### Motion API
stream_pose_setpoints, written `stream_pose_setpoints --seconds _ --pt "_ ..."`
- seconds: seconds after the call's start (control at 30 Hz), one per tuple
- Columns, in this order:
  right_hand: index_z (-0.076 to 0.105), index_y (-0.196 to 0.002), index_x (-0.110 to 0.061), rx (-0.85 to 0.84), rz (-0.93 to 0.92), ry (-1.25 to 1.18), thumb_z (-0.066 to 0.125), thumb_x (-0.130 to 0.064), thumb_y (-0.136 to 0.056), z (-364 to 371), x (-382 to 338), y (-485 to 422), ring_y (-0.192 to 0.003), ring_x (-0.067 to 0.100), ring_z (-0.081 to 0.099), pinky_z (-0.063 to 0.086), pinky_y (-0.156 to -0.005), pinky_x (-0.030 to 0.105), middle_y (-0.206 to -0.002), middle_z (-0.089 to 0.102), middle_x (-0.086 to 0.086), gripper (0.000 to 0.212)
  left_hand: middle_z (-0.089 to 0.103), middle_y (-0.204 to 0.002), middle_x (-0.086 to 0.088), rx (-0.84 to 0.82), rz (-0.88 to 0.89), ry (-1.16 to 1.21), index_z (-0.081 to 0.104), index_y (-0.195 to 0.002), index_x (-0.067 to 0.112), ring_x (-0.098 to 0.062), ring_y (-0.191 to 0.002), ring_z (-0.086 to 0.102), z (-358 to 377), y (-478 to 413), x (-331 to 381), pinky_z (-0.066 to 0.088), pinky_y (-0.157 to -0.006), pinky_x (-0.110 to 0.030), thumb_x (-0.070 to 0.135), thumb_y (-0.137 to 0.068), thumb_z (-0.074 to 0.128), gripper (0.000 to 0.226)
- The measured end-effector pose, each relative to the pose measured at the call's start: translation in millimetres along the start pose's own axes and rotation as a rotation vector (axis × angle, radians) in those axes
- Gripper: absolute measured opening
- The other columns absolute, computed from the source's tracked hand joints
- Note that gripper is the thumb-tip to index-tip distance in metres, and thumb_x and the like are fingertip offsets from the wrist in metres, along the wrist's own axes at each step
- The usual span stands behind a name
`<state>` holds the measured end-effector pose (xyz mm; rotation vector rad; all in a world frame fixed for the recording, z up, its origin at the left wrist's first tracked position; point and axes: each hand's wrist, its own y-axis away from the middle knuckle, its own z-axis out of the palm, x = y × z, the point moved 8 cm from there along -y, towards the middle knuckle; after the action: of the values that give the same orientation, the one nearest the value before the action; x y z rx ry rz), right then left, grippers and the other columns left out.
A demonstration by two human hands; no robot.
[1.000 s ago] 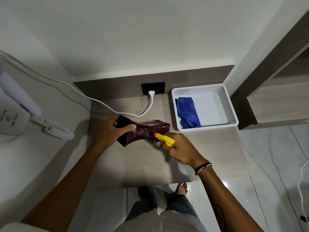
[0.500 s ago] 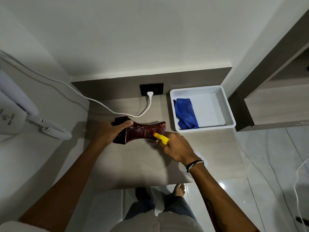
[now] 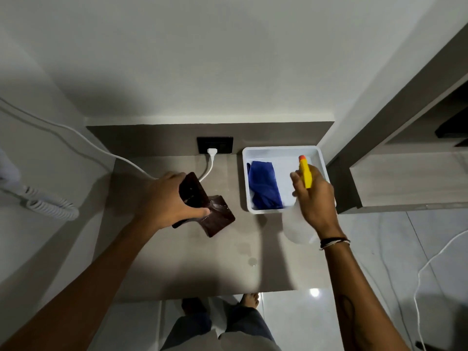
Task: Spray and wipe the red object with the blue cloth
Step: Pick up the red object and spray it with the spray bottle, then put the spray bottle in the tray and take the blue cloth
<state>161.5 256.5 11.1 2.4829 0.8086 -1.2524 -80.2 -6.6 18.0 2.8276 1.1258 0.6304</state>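
Note:
The dark red object (image 3: 215,216), waisted with flared ends, is tilted above the grey counter (image 3: 192,264); my left hand (image 3: 169,198) grips it around its narrow middle. My right hand (image 3: 312,196) holds a clear spray bottle (image 3: 295,224) with a yellow nozzle (image 3: 305,172), over the front right part of the white tray (image 3: 283,150). The blue cloth (image 3: 264,188) lies crumpled in the tray's left half, apart from both hands.
A white plug (image 3: 211,152) sits in a black wall socket, its cable running left across the counter's back. A coiled white cord (image 3: 50,210) hangs on the left wall. A wooden shelf unit (image 3: 405,178) stands right of the tray. Wet drops dot the counter (image 3: 249,259).
My right hand has swung the spray bottle away from the red object to over the tray. My left hand has turned the red object from lying sideways to a steeper tilt.

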Motion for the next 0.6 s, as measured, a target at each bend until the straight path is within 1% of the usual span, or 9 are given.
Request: stream_pose_setpoints --seconds 0.07,0.13,0.17,0.2,0.27,0.33,0.43,0.5,0.6 --pt "0.062 -0.138 -0.016 0.072 -0.019 -0.039 0.061 -0.046 -0.106 -15 4 -20 -0.091 0.03 0.077 0.064 -0.085 0.042 -0.107 0.074 0.005 0.044 0.064 -0.111 0.007 -0.015 0.055 -0.055 0.062 -0.118 0.029 -0.018 -0.099 0.063 3 0 11 0.057 -0.081 -0.04 0.087 -0.048 0.077 0.092" --pt "0.062 -0.139 -0.012 0.12 0.0 -0.103 0.063 -0.041 -0.107 -20 13 -38 -0.103 0.03 0.077 0.064 -0.095 0.05 -0.115 0.075 0.003 0.044 0.064 -0.117 0.003 -0.009 0.093 -0.095 0.06 -0.128 0.024 -0.021 -0.104 0.061 4 0 19 0.058 -0.086 -0.043 0.083 -0.047 0.078 0.102" --pt "0.06 -0.143 -0.011 0.135 0.011 -0.125 0.063 -0.038 -0.108 -20 18 -48 -0.107 0.029 0.076 0.063 -0.099 0.051 -0.119 0.075 0.002 0.044 0.064 -0.117 0.002 -0.006 0.106 -0.103 0.06 -0.129 0.022 -0.023 -0.104 0.061 6 -2 22 0.058 -0.085 -0.044 0.082 -0.047 0.078 0.103" --pt "0.058 -0.147 -0.011 0.15 0.019 -0.135 0.062 -0.036 -0.109 -19 21 -56 -0.109 0.027 0.075 0.062 -0.101 0.05 -0.122 0.076 0.003 0.046 0.064 -0.116 0.001 -0.004 0.121 -0.118 0.06 -0.129 0.021 -0.024 -0.102 0.061 8 -2 24 0.058 -0.085 -0.043 0.08 -0.046 0.077 0.104" --pt "0.057 -0.148 -0.01 0.172 0.02 -0.131 0.06 -0.035 -0.11 -15 26 -71 -0.109 0.024 0.073 0.061 -0.103 0.048 -0.123 0.075 0.002 0.045 0.065 -0.116 -0.001 -0.009 0.147 -0.159 0.06 -0.133 0.017 -0.027 -0.103 0.061 13 -5 29 0.057 -0.085 -0.042 0.079 -0.046 0.076 0.108" --pt "0.057 -0.148 -0.009 0.177 0.019 -0.135 0.06 -0.034 -0.11 -7 31 -81 -0.111 0.021 0.07 0.06 -0.104 0.045 -0.124 0.074 0.002 0.045 0.066 -0.124 -0.004 -0.029 0.17 -0.195 0.059 -0.14 0.013 -0.03 -0.109 0.062 18 -7 33 0.056 -0.091 -0.044 0.077 -0.047 0.075 0.114" --pt "0.054 -0.15 -0.007 0.148 0.032 -0.095 0.058 -0.03 -0.112 8 40 -89 -0.116 0.024 0.07 0.058 -0.104 0.042 -0.132 0.073 0.009 0.045 0.066 -0.133 -0.008 -0.044 0.202 -0.223 0.059 -0.144 0.008 -0.033 -0.117 0.061 23 -9 41 0.054 -0.098 -0.048 0.075 -0.047 0.069 0.118" --pt "0.051 -0.153 -0.008 0.135 0.042 -0.048 0.056 -0.027 -0.112 15 49 -91 -0.118 0.029 0.071 0.056 -0.1 0.035 -0.134 0.073 0.01 0.045 0.067 -0.133 -0.009 -0.05 0.216 -0.237 0.061 -0.143 0.007 -0.034 -0.116 0.061 26 -10 47 0.054 -0.1 -0.049 0.074 -0.047 0.065 0.117" --pt "0.046 -0.158 -0.012 0.158 0.063 -0.036 0.054 -0.028 -0.112 19 59 -89 -0.124 0.029 0.071 0.051 -0.101 0.028 -0.141 0.071 0.009 0.049 0.067 -0.131 -0.01 -0.058 0.226 -0.252 0.062 -0.141 0.007 -0.034 -0.114 0.062 29 -11 51 0.054 -0.099 -0.049 0.075 -0.047 0.061 0.116"
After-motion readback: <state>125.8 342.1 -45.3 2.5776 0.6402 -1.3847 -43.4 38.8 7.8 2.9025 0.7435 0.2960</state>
